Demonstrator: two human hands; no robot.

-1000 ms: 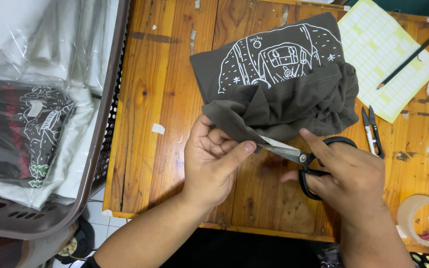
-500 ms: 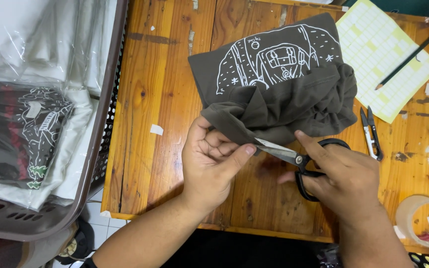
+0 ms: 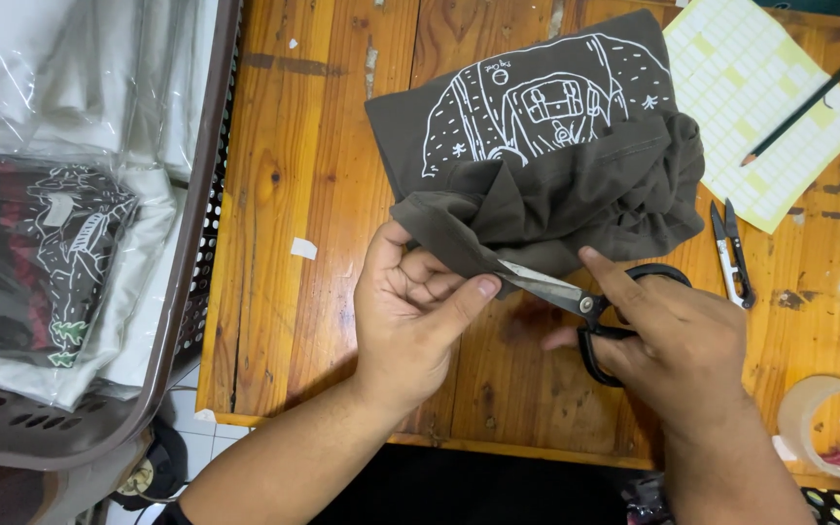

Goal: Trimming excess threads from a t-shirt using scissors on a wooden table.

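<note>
left hand [image 3: 418,311] pinching dark grey printed T-shirt [image 3: 537,146] hem | right hand [image 3: 678,340] gripping black scissors [image 3: 585,306] | yellow grid label sheet [image 3: 765,97] at worktop [image 3: 313,175] far right corner | clear-bagged shirts [image 3: 51,253] in basket, left

Bright even overhead light, soft shadows, plastic glare, sharp focus

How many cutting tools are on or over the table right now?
2: black-handled scissors in the right hand, blades at the grey shirt hem; small thread snips lying beside the shirt. Others may be hidden.
</note>
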